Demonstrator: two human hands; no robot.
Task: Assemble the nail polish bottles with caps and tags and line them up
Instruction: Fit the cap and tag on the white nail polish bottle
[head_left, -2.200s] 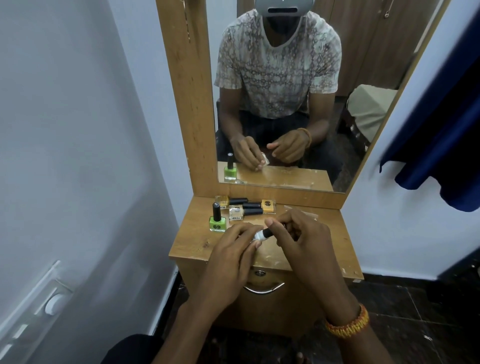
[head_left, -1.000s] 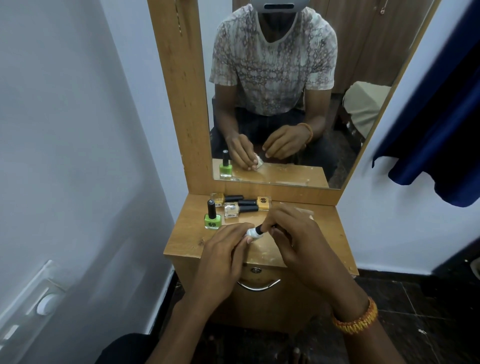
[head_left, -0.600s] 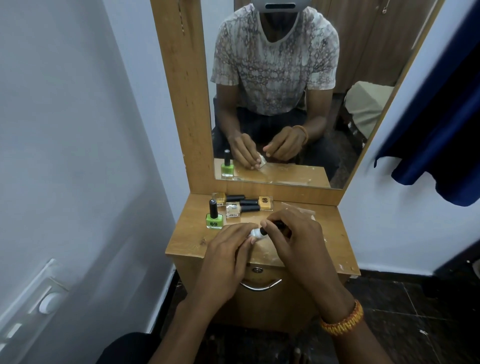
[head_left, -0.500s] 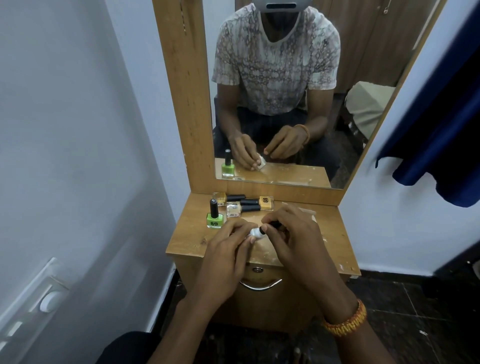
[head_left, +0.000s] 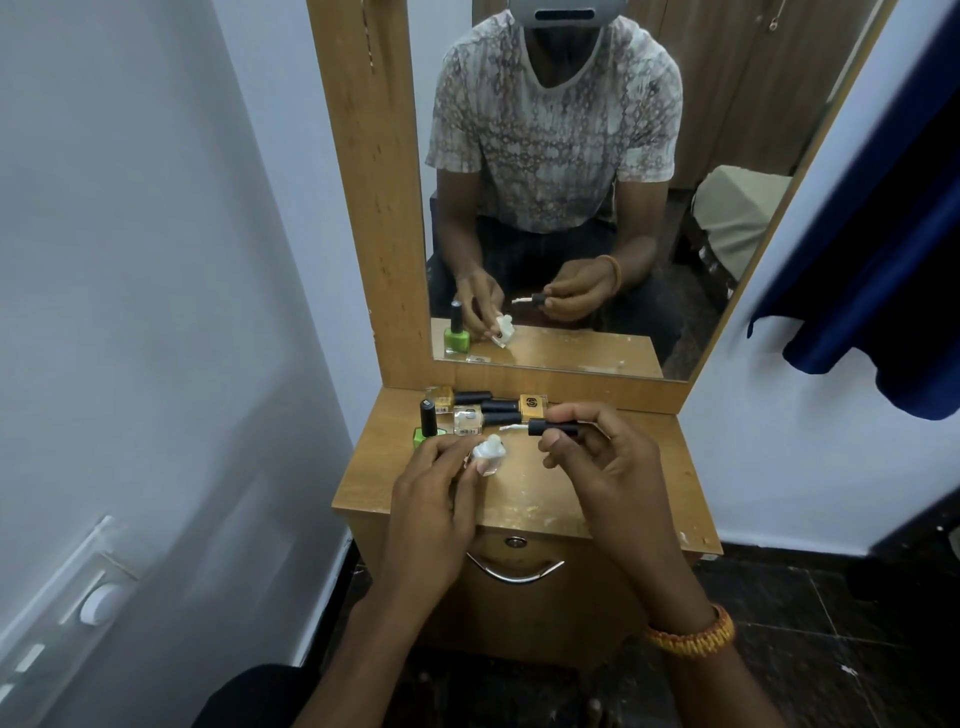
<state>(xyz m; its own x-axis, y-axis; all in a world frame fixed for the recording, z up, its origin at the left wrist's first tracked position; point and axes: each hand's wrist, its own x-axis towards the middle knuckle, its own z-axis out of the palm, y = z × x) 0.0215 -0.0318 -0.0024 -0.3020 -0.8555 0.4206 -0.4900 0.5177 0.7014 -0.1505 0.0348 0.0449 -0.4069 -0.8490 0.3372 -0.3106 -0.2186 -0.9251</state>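
My left hand (head_left: 434, 501) holds a small white nail polish bottle (head_left: 488, 451) over the wooden dresser top (head_left: 540, 499), its neck uncovered. My right hand (head_left: 597, 462) pinches a black cap (head_left: 553, 428) whose white-coated brush points left, a short gap from the bottle. A green bottle (head_left: 425, 434) with a black cap stands upright at the left. Three capped bottles, yellow and clear (head_left: 483, 410), lie on their sides near the mirror.
A tall mirror (head_left: 571, 208) in a wooden frame rises at the back of the dresser top and reflects me. A drawer with a metal handle (head_left: 514, 569) sits below the top. A dark blue cloth (head_left: 883, 260) hangs at the right, white wall at the left.
The black cap with its brush has come off the white bottle. My right hand has drawn it to the right, and my left hand keeps the bottle.
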